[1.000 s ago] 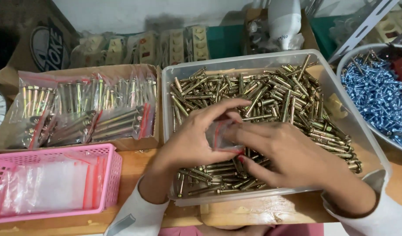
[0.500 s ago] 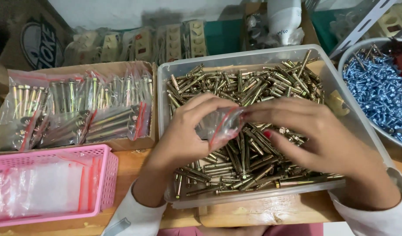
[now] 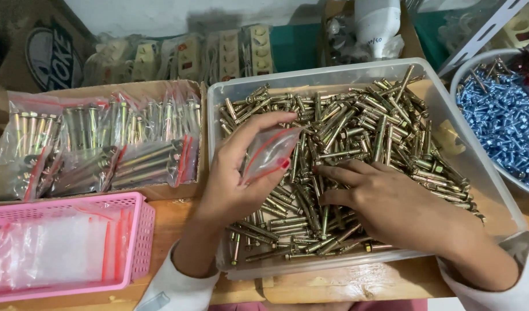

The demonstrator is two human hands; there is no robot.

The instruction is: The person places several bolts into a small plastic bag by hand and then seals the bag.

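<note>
Head view: the two hands have split since half a second ago. Left hand (image 3: 233,173) now alone pinches the small clear zip bag with red seal strip (image 3: 270,151), grip closed on its lower edge, bag mouth up. Right hand (image 3: 391,204) let go, dropped flat onto the brass-coloured anchor bolts (image 3: 356,132) in the clear plastic tub (image 3: 230,95); fingers loose, nothing gripped. Bag looks empty, just left of the right fingertips.
</note>
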